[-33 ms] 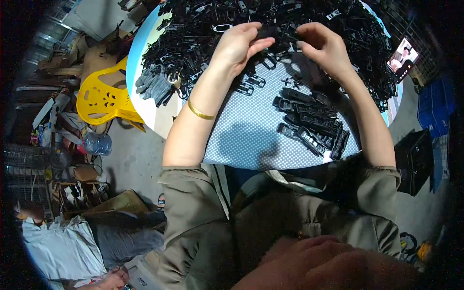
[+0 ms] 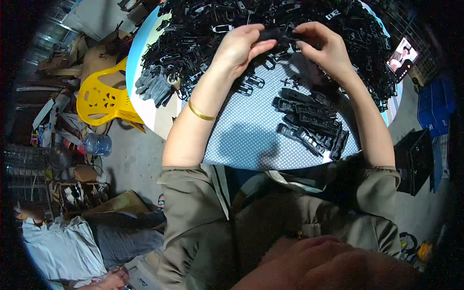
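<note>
Over the near edge of a large heap of black plastic parts (image 2: 193, 48), my two hands face each other. My left hand (image 2: 241, 48) is closed round a dark, elongated black plastic part (image 2: 268, 35). Just to its right, my right hand (image 2: 326, 47) has thumb and forefinger bent together at the end of that part; whatever sits between those fingertips is too small and dark to name. Below my hands, several black frame-like pieces (image 2: 251, 83) and small cross-shaped pieces (image 2: 290, 82) lie on the dotted cloth (image 2: 241, 128). Long black assembled parts (image 2: 314, 118) lie in rows near my right forearm.
Grey gloves (image 2: 153, 85) and a tape roll (image 2: 174, 80) lie at the table's left. A phone (image 2: 403, 58) stands at the right edge. A yellow chair (image 2: 104, 94) is left of the table. Another person (image 2: 67, 246) sits at lower left. Blue crates (image 2: 432, 106) stand at right.
My left hand has shifted slightly right and turned, so the black part in it shows more. My right hand's fingertips have moved slightly left towards it.
</note>
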`<action>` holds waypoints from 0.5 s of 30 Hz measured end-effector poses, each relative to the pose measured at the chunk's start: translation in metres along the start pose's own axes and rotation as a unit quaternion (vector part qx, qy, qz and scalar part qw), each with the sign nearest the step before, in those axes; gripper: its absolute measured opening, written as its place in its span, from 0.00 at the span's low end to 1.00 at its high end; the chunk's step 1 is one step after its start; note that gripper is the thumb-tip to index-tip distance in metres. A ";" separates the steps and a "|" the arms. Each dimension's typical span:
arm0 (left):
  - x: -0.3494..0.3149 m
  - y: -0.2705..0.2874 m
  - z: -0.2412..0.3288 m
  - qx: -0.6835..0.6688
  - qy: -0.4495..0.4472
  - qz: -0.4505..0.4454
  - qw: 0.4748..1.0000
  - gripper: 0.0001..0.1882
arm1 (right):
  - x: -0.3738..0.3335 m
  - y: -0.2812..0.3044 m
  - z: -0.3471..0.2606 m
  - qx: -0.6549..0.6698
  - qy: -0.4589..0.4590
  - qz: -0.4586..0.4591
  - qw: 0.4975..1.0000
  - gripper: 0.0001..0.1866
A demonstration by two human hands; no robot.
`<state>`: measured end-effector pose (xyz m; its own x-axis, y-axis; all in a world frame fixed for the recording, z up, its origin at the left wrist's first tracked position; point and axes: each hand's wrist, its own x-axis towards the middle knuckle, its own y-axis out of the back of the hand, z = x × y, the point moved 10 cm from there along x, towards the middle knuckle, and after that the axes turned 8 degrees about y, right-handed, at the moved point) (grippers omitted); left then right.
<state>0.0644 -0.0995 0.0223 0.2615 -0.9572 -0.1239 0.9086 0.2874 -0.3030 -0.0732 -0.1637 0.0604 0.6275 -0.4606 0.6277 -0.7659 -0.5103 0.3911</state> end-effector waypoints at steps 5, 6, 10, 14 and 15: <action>-0.005 -0.028 -0.012 0.046 0.032 -0.054 0.997 0.17 | -0.001 -0.003 -0.043 -0.160 0.169 -0.038 0.972 0.15; -0.007 -0.028 -0.013 0.045 0.042 -0.040 0.997 0.16 | -0.002 -0.003 -0.047 -0.169 0.198 -0.037 0.965 0.15; -0.007 -0.031 -0.016 0.072 0.040 -0.058 0.995 0.16 | -0.006 -0.008 -0.060 -0.175 0.269 -0.066 0.945 0.15; -0.005 -0.027 -0.018 0.089 0.015 -0.019 0.996 0.17 | -0.009 -0.010 -0.066 -0.193 0.281 -0.073 0.937 0.17; -0.006 -0.023 -0.017 0.107 0.002 -0.002 0.994 0.17 | -0.011 -0.013 -0.069 -0.200 0.289 -0.073 0.933 0.17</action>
<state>0.0366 -0.1001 0.0135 0.2563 -0.9581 -0.1278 0.9584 0.2690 -0.0952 -0.0800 -0.1025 0.0948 0.6369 0.1205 0.7615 -0.7423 -0.1707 0.6479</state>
